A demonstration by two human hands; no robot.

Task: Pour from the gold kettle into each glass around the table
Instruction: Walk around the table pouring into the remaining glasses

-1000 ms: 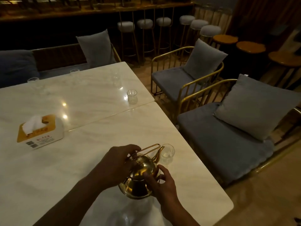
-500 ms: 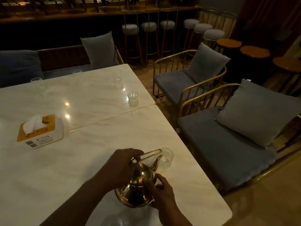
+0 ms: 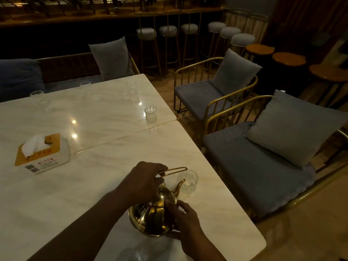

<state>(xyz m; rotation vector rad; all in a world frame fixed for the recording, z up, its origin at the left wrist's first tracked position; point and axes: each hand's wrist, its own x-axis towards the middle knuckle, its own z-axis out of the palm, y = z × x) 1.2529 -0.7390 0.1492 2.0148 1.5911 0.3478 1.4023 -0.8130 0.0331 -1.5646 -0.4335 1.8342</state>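
The gold kettle (image 3: 153,215) leans slightly, its spout tip just beside a clear glass (image 3: 188,182). A second glass (image 3: 150,114) stands upright well beyond.

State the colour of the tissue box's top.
Amber-orange top on the tissue box, above white sides; head view.
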